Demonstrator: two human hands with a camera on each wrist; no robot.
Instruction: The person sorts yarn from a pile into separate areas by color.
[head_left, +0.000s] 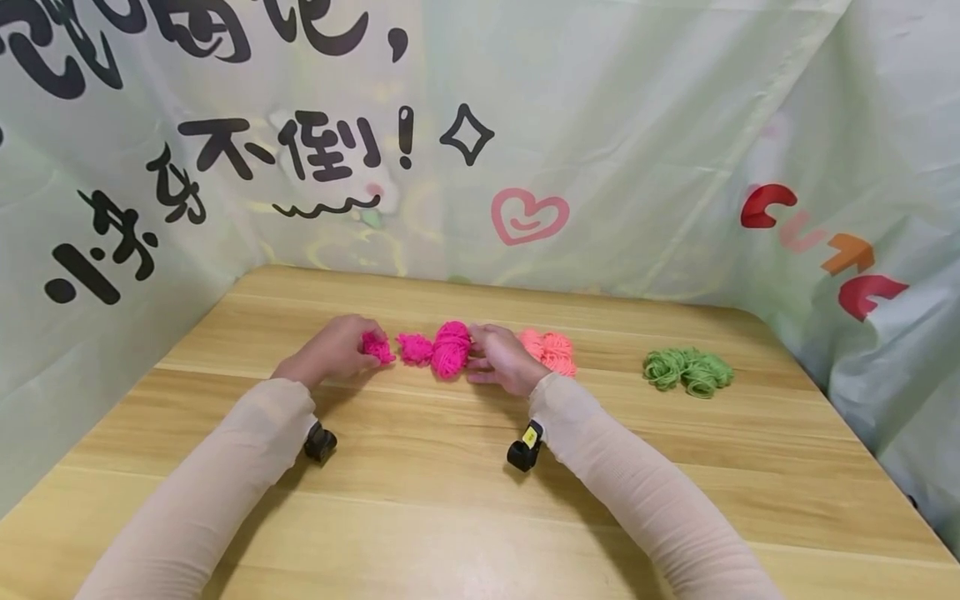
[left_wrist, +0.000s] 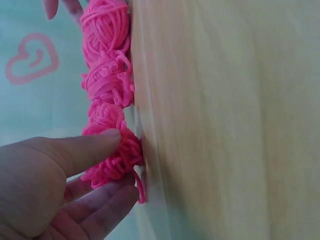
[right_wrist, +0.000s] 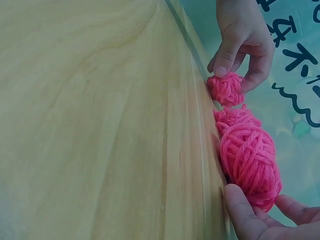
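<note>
Three bundles of bright pink yarn lie in a row near the back of the table. The left hand (head_left: 337, 346) pinches the leftmost small pink yarn ball (head_left: 377, 348) between thumb and fingers; a loose strand hangs from it in the left wrist view. A second small pink yarn ball (head_left: 415, 349) sits in the middle, right against the larger wound pink yarn ball (head_left: 452, 350). At that larger ball's right end is the right hand (head_left: 506, 358), its fingers spread, with the thumb and fingertips right at the yarn in the right wrist view.
Coral yarn (head_left: 553, 352) lies behind the right hand, partly hidden by it. Farther right is a loose green yarn bundle (head_left: 687, 371). The wooden table (head_left: 420, 483) is bordered by a printed cloth (head_left: 637, 167) at the back and sides.
</note>
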